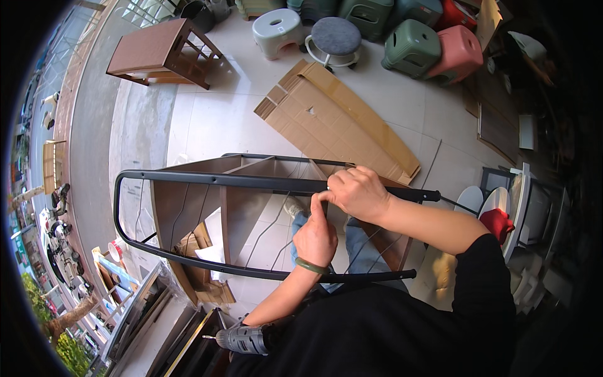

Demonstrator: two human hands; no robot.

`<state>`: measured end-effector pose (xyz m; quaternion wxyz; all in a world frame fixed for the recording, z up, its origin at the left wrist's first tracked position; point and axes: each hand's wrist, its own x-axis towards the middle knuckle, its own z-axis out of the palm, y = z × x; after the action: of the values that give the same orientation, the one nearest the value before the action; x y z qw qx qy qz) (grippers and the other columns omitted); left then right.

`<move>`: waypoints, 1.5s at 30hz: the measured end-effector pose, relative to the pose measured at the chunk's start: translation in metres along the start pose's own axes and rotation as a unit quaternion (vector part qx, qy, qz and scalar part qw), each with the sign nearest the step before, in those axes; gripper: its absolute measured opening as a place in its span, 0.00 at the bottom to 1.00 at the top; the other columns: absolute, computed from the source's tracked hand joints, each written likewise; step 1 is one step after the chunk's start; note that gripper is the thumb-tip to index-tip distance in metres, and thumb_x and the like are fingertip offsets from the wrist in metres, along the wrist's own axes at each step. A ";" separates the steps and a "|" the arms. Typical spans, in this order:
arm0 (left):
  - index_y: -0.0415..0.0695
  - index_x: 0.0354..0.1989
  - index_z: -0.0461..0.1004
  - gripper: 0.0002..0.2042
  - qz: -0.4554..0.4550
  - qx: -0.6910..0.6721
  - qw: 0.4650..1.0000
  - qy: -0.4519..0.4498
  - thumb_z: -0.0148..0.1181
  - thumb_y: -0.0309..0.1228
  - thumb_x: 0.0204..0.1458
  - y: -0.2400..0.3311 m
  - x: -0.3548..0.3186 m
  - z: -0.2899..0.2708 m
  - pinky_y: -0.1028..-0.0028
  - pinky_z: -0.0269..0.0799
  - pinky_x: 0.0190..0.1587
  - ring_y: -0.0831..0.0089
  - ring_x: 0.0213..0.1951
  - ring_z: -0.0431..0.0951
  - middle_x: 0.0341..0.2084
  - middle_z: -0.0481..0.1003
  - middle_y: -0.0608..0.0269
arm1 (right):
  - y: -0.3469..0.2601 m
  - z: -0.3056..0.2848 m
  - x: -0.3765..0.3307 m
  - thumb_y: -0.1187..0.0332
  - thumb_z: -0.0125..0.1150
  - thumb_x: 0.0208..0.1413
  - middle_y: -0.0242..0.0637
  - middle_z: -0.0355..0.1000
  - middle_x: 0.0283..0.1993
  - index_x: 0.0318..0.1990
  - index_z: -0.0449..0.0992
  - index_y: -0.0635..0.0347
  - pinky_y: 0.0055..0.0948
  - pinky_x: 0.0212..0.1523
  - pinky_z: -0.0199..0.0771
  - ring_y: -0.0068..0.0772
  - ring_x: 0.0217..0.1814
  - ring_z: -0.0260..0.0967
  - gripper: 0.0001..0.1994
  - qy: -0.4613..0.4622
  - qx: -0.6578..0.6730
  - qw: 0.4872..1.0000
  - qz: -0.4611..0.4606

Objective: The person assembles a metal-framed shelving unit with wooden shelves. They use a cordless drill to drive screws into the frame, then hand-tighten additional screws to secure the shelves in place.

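Dressed in a black top [383, 333] and light blue trousers [360, 251], with a green bangle [312, 266] at one wrist.
Wearing a short sleeve [482, 276] well behind the right hand [359, 193], ending near the elbow above a bare forearm; ringed just behind the left hand [316, 239] by that smooth, rounded band; shod in a pale shoe [293, 206], partly visible beyond the left hand.

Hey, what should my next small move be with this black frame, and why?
Perhaps steady the black bar with your left hand and move your right hand to the drill: both hands meet at the bar, while the drill, with a bit fitted, is in neither hand.
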<state>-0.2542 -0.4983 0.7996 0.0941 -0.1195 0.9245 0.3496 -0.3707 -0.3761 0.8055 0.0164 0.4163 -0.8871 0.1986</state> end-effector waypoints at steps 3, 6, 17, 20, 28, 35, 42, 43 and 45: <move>0.35 0.65 0.57 0.34 0.003 0.007 1.000 0.002 0.54 0.21 0.44 -0.001 -0.001 0.001 0.59 0.71 0.23 0.53 0.23 0.78 0.26 0.77 0.50 | -0.001 -0.003 0.002 0.66 0.62 0.45 0.33 0.67 0.27 0.25 0.70 0.56 0.27 0.33 0.68 0.30 0.30 0.69 0.07 0.074 0.019 0.997 -0.022; 0.35 0.65 0.56 0.34 0.009 0.009 1.000 0.006 0.55 0.21 0.44 0.000 -0.001 0.002 0.59 0.71 0.23 0.53 0.23 0.78 0.25 0.77 0.51 | 0.001 -0.003 0.003 0.69 0.60 0.44 0.33 0.66 0.29 0.25 0.70 0.56 0.27 0.35 0.67 0.31 0.31 0.67 0.05 0.086 0.012 0.994 -0.067; 0.38 0.59 0.63 0.22 -0.056 -0.310 0.949 -0.023 0.61 0.26 0.56 -0.006 -0.008 -0.018 0.72 0.66 0.24 0.74 0.20 0.69 0.19 0.67 0.65 | -0.013 -0.016 -0.001 0.67 0.64 0.51 0.36 0.67 0.32 0.32 0.72 0.58 0.36 0.38 0.68 0.39 0.36 0.68 0.07 0.110 0.022 0.992 0.056; 0.40 0.53 0.68 0.14 -0.183 -0.655 0.723 -0.119 0.52 0.33 0.63 -0.013 -0.009 -0.034 0.77 0.65 0.28 0.77 0.26 0.68 0.26 0.68 0.71 | -0.053 -0.047 -0.016 0.66 0.66 0.51 0.37 0.68 0.34 0.35 0.73 0.58 0.39 0.40 0.68 0.41 0.38 0.68 0.10 0.164 0.094 0.973 0.136; 0.37 0.63 0.63 0.30 -0.146 -0.844 0.456 -0.242 0.42 0.52 0.65 0.000 -0.041 -0.054 0.57 0.60 0.67 0.56 0.64 0.65 0.62 0.66 0.50 | -0.138 -0.064 -0.051 0.69 0.68 0.46 0.40 0.69 0.34 0.39 0.76 0.61 0.38 0.41 0.73 0.42 0.39 0.70 0.12 0.060 0.098 0.978 0.172; 0.38 0.57 0.71 0.23 -0.060 -0.885 0.426 -0.176 0.44 0.45 0.67 -0.009 -0.104 -0.029 0.60 0.59 0.66 0.59 0.62 0.67 0.58 0.71 0.54 | -0.159 -0.058 -0.092 0.74 0.64 0.46 0.43 0.71 0.36 0.38 0.74 0.62 0.41 0.41 0.75 0.48 0.41 0.72 0.10 0.041 0.200 0.969 0.141; 0.38 0.48 0.73 0.17 -0.171 -0.889 0.414 -0.093 0.47 0.40 0.66 -0.019 -0.154 0.000 0.62 0.70 0.57 0.63 0.53 0.73 0.51 0.74 0.54 | -0.179 -0.051 -0.128 0.74 0.67 0.46 0.41 0.71 0.31 0.33 0.71 0.61 0.40 0.38 0.74 0.46 0.38 0.73 0.10 0.015 0.266 0.948 0.175; 0.38 0.48 0.73 0.17 -0.175 -0.891 0.408 -0.091 0.47 0.40 0.66 -0.021 -0.157 0.001 0.62 0.71 0.57 0.63 0.52 0.73 0.50 0.74 0.54 | -0.181 -0.048 -0.130 0.74 0.68 0.45 0.41 0.71 0.31 0.32 0.71 0.61 0.40 0.37 0.73 0.46 0.36 0.73 0.10 0.014 0.295 0.936 0.190; 0.37 0.45 0.72 0.17 -0.206 -0.881 0.420 -0.070 0.46 0.40 0.67 -0.025 -0.162 0.003 0.62 0.72 0.54 0.62 0.49 0.74 0.46 0.75 0.54 | -0.183 -0.043 -0.136 0.74 0.69 0.45 0.40 0.71 0.30 0.31 0.70 0.61 0.39 0.35 0.73 0.45 0.34 0.72 0.10 0.014 0.351 0.907 0.234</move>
<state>-0.0921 -0.4887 0.8234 0.0712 -0.2988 0.0495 0.9503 -0.1513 -0.3657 0.8807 -0.1652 0.1731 -0.8318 0.5008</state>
